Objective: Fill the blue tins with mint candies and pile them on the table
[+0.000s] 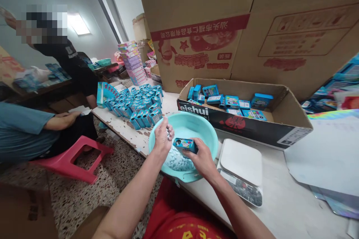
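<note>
My right hand (pixel 202 158) grips a small blue tin (pixel 184 145), held on its side over a turquoise basin (pixel 208 130) with a heap of pale blue tablets (pixel 176 162) in its bottom. My left hand (pixel 163 134) is cupped just left of the tin's open end, fingers closed on a few white tablets. Both hands hover above the basin at the table's near edge.
A white kitchen scale (pixel 241 168) sits right of the basin. Behind it a low cardboard tray (pixel 288 117) holds several blue tins. Many more tins (pixel 138 106) stand at the table's left. Large cartons (pixel 252 26) rise behind. Two people sit at left by a pink stool (pixel 75 157).
</note>
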The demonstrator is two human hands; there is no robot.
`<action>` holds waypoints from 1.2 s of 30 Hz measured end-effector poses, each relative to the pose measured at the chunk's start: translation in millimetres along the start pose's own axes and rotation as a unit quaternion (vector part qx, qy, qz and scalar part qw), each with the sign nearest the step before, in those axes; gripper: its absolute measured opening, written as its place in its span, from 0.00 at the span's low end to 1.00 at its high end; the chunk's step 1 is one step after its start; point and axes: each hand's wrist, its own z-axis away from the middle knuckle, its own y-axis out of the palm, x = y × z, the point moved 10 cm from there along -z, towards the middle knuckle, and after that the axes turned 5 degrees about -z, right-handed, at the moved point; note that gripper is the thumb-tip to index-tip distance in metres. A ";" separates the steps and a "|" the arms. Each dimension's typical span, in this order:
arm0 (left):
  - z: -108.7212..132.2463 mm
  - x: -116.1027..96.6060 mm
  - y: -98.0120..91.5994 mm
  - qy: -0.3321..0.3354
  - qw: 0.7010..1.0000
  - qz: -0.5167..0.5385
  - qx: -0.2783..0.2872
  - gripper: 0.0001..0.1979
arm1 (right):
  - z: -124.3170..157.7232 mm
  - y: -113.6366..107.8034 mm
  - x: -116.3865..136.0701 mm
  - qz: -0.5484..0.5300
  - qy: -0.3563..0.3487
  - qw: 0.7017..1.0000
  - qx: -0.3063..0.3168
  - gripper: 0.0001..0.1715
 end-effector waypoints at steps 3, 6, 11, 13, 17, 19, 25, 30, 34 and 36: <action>3.9 -6.7 -12.7 0.012 0.997 -0.077 0.007 0.25 | 5.4 -22.8 -2.3 -0.126 0.040 0.991 -0.006 0.18; 10.6 9.4 -29.3 -0.018 0.968 -0.249 0.037 0.25 | 18.8 -77.3 -6.9 -0.224 0.052 0.969 -0.089 0.23; 17.6 31.8 -38.7 0.026 0.882 -0.461 0.098 0.24 | 50.7 -188.8 -27.8 -0.113 0.024 0.944 -0.308 0.24; 17.3 35.7 -36.8 0.038 0.861 -0.495 0.108 0.23 | 54.3 -206.0 -47.3 -0.078 0.039 0.941 -0.327 0.26; 14.7 39.5 -34.2 0.035 0.847 -0.517 0.115 0.23 | 53.4 -205.3 -87.8 -0.057 0.086 0.947 -0.303 0.29; 13.9 39.0 -34.6 0.037 0.851 -0.512 0.110 0.23 | 55.4 -202.2 -96.4 -0.047 0.089 0.951 -0.293 0.29; 15.3 44.2 -43.6 -0.071 0.930 -0.355 0.061 0.19 | 95.0 -231.9 -85.2 -0.027 0.029 0.925 -0.378 0.38; 15.5 44.7 -40.0 -0.174 0.979 -0.106 0.025 0.09 | 159.5 -252.4 -78.3 0.037 0.068 0.886 -0.457 0.30; 19.0 56.1 -36.7 -0.269 0.963 0.000 0.013 0.17 | 201.7 -251.9 -78.1 0.076 0.127 0.872 -0.467 0.28; 19.3 57.5 -34.6 -0.278 0.960 0.016 0.022 0.18 | 215.3 -252.6 -80.1 0.087 0.154 0.863 -0.474 0.28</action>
